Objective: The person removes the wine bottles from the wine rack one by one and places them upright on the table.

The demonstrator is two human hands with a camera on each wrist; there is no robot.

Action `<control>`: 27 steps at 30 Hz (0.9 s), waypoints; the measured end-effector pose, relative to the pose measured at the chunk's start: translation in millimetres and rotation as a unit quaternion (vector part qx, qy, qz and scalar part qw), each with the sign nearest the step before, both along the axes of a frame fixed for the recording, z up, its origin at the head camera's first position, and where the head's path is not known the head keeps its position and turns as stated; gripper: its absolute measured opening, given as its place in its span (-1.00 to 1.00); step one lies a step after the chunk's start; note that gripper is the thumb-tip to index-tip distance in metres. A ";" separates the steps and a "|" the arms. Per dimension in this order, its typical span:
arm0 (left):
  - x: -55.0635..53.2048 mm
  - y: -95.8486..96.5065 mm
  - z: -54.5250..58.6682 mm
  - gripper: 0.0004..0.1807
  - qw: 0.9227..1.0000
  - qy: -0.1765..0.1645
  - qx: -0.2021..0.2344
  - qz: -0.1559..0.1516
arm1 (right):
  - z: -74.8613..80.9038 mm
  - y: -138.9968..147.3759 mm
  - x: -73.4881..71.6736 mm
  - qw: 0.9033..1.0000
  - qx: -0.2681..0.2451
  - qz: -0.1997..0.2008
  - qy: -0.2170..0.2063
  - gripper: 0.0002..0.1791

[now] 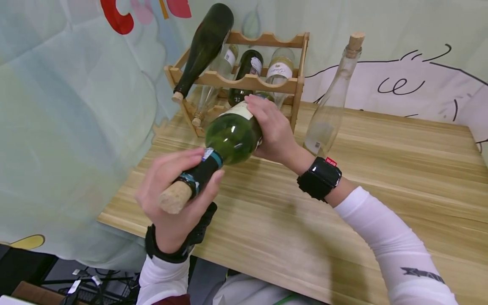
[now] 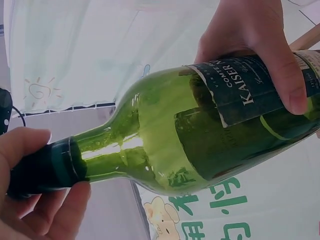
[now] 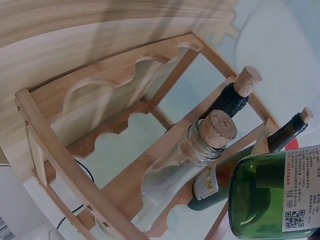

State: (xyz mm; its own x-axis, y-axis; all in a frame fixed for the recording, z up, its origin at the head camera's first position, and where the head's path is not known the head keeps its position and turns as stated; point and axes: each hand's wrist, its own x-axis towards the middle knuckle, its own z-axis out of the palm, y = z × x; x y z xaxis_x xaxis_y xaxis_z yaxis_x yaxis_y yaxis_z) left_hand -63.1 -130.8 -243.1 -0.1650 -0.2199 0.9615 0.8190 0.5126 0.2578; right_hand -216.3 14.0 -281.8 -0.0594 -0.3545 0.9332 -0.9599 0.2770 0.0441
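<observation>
Corked green bottle: neck pinched between left fingers, body gripped by right fingers.

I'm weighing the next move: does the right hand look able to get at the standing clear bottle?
Probably not yet: the right hand grips the green bottle. The clear bottle stands nearby, though, with nothing else seen in the way.

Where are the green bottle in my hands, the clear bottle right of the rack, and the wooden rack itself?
Green bottle (image 1: 232, 137): head view, on its glass shoulder.
Clear bottle (image 1: 331, 109): head view, on its glass side.
Wooden rack (image 1: 248, 82): head view, on its upper front rail.
</observation>
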 end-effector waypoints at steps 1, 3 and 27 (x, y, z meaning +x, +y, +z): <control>-0.4 0.6 0.1 -0.71 1.000 0.002 -0.002 -0.001 | 0.0 1.3 0.7 1.000 -0.002 -0.002 0.001 -0.17; -1.1 1.8 0.4 -0.71 1.000 0.006 -0.006 -0.004 | 0.0 4.0 2.4 1.000 -0.006 -0.004 0.002 -0.17; -9.8 16.9 5.8 -0.63 0.998 -0.043 -0.020 -0.044 | -19.7 38.3 14.4 0.998 -0.019 -0.056 -0.024 -0.23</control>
State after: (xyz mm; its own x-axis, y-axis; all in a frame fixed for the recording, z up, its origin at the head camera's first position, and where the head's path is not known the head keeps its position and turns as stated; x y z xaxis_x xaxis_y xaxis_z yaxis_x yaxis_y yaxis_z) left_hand -72.9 -113.9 -237.3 -0.2645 -0.1626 0.9506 0.8367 0.4513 0.3101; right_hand -201.9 52.3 -301.5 -0.1408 -0.3081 0.9409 -0.9238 0.3828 -0.0129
